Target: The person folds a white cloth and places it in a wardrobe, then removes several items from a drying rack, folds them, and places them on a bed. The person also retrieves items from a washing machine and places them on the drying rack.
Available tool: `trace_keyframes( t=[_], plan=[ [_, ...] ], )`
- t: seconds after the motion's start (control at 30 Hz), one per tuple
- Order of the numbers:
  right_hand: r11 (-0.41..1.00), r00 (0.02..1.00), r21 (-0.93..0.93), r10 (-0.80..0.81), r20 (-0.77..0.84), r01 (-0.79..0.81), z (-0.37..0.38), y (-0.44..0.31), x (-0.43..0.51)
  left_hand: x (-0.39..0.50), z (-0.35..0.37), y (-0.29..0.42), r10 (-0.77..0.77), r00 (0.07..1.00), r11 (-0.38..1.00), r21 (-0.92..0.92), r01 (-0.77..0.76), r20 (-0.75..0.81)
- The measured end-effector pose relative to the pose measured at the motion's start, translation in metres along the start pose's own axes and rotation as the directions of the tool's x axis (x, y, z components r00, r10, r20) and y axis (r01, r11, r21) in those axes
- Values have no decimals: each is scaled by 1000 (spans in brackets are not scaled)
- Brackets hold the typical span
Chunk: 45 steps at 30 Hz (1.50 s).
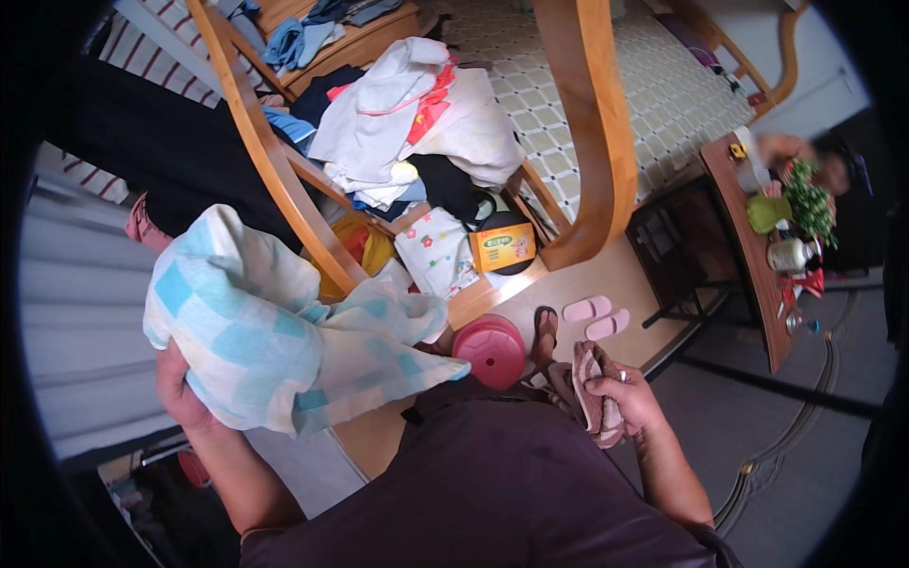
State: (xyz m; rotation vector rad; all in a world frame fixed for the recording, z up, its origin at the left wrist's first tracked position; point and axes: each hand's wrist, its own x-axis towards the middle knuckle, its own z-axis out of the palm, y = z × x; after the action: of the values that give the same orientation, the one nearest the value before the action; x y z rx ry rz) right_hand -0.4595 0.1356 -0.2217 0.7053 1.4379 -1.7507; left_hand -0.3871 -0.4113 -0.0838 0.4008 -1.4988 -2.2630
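Observation:
A blue-and-white checked cloth [284,341] hangs bunched over my left hand [184,390], whose fingers are mostly hidden behind it. My right hand [628,405], with a ring on one finger, grips a folded brown striped cloth [596,397] near my waist. Beyond my hands, between curved wooden rails, lies a heap of clothes with a light grey garment [383,106] and a cream one [476,135] on top. Nearer on that heap's edge are a folded white cloth with printed flowers [434,252] and a yellow-orange box [504,247].
A red plastic stool [490,351] stands close before me, with pink slippers [596,316] on the floor beyond. Curved wooden posts [603,142] rise ahead. At right, a wooden table [753,284] holds a plant [813,202] and bottles. Grey curtains [92,298] hang at left.

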Motion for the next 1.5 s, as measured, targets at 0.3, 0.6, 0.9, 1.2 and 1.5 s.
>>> trace_keyframes(
  t=[0.3,0.6,0.9,1.2,1.5],
  plan=[
    [947,956,-320,111,272,-19,-93,-101,95,-86,106,-15,116,956,962,270,-41,-268],
    [855,951,-519,170,259,-11,-124,-77,122,-179,128,-1,150,894,930,367,17,-422],
    [720,949,-693,228,216,-15,-115,13,79,-271,22,5,152,873,951,308,-2,-464],
    [610,949,-791,267,166,-33,-47,156,-14,-343,-119,-2,-21,784,909,315,273,-620],
    [667,968,-728,250,21,-157,-23,188,-54,-382,-213,10,21,614,884,302,357,-789]
  ],
)
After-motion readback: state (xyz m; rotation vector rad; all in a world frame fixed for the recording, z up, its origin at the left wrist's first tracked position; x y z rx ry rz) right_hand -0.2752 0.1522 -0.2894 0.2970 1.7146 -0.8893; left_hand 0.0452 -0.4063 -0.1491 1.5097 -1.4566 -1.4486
